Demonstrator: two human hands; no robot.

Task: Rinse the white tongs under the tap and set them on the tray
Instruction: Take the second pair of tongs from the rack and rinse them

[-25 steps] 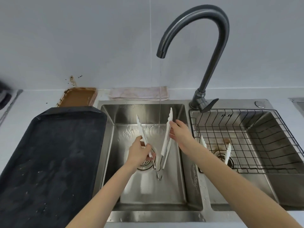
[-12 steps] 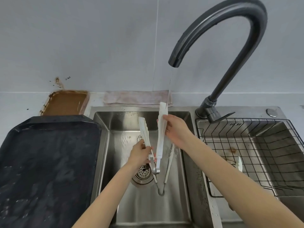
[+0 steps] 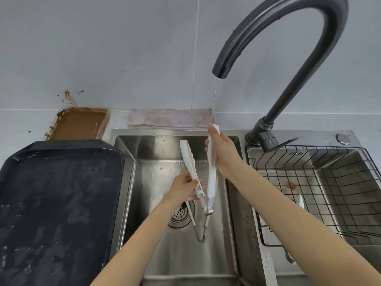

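I hold the white tongs (image 3: 211,182) above the left sink basin (image 3: 185,254), tips up and hinge down. My right hand (image 3: 223,153) grips the right arm near its tip, right under the thin water stream from the dark curved tap (image 3: 288,38). My left hand (image 3: 183,188) pinches the left arm low down. A second pair of tongs (image 3: 200,228) lies in the basin beneath, by the drain. The black tray (image 3: 57,203) sits on the counter left of the sink.
A wire basket (image 3: 321,193) fills the right basin, with a white utensil (image 3: 300,201) in it. A dirty brown tray (image 3: 78,123) and a folded cloth (image 3: 169,118) lie against the back wall.
The tongs have risen toward the tap, and the right arm's tip now meets the stream. The view has moved closer to the sink.
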